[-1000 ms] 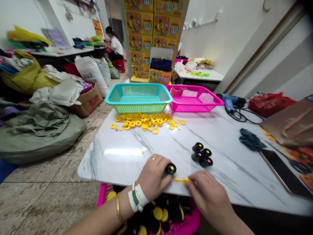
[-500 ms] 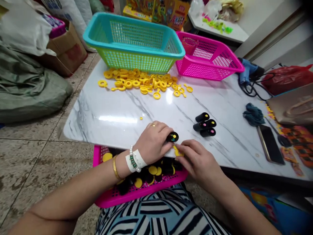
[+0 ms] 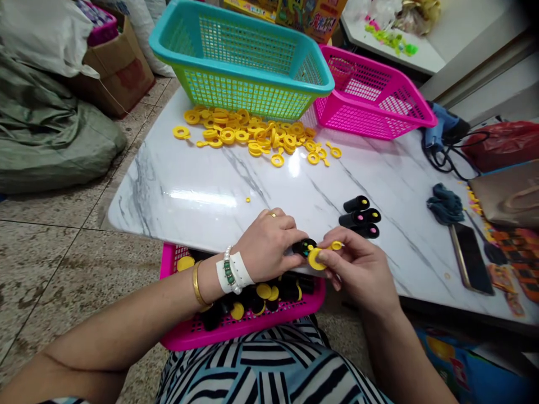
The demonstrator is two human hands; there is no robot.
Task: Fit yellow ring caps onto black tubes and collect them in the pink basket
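Observation:
My left hand (image 3: 273, 247) is closed around a black cylinder (image 3: 304, 247) at the table's front edge. Small green and yellow bits show in the cylinder's end, which faces right. In my right hand (image 3: 357, 264) a yellow cap (image 3: 316, 258) with a small ringed tab is pinched between thumb and fingers, right beside that end. Whether cap and cylinder touch, I cannot tell. Several black cylinders (image 3: 357, 217) with yellow or pink dots on their ends lie together to the right. Beyond my hands is a pile of yellow ring-shaped caps (image 3: 252, 133).
A blue-green basket (image 3: 252, 84) and a pink basket (image 3: 374, 120) stand at the back of the marble-patterned table (image 3: 202, 185). Below its front edge, a pink basket (image 3: 248, 331) holds black cylinders with yellow caps. A phone (image 3: 471, 258), a dark cloth (image 3: 445, 203) and a blue heat gun (image 3: 440, 126) lie right.
My right hand has turned and risen slightly, bringing the yellow cap's round face and tab into view by the cylinder's end. My left hand keeps its grip. The view has shifted a little.

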